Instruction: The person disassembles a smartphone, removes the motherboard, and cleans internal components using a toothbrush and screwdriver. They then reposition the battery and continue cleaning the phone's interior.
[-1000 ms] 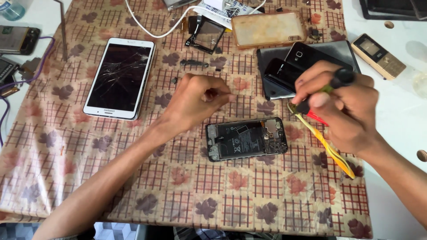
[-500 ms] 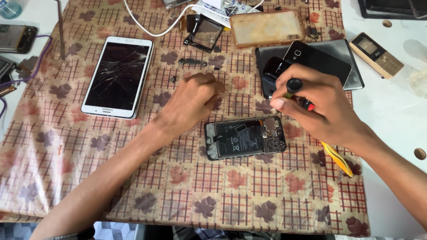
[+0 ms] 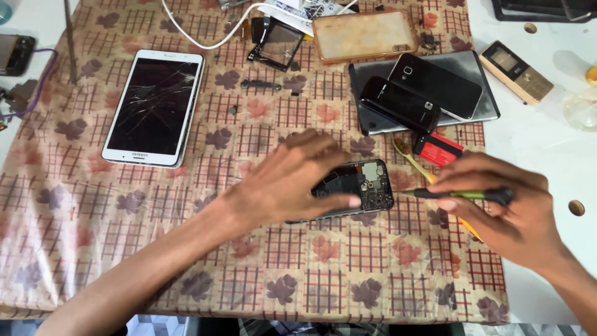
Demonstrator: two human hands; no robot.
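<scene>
An opened phone (image 3: 364, 185) with its dark circuit board showing lies on the patterned cloth (image 3: 186, 261) near the middle. My left hand (image 3: 292, 180) rests flat over its left part, fingers spread and thumb along its lower edge. My right hand (image 3: 504, 208) grips a green and black screwdriver (image 3: 460, 195) held level, its tip pointing left at the phone's right edge. Yellow tweezers (image 3: 413, 158) and a red card (image 3: 438, 149) lie just behind the right hand.
A white tablet with a cracked screen (image 3: 154, 107) lies at the left. Two black phones (image 3: 423, 90) sit on a grey device at the back right. A clear phone case (image 3: 367, 34), a small screen frame (image 3: 278, 42), a white cable (image 3: 205, 37) and a gold keypad phone (image 3: 516, 71) lie behind.
My left hand came down from above the opened phone and now covers its left part. My right hand moved down and right, and turned the screwdriver level toward the phone.
</scene>
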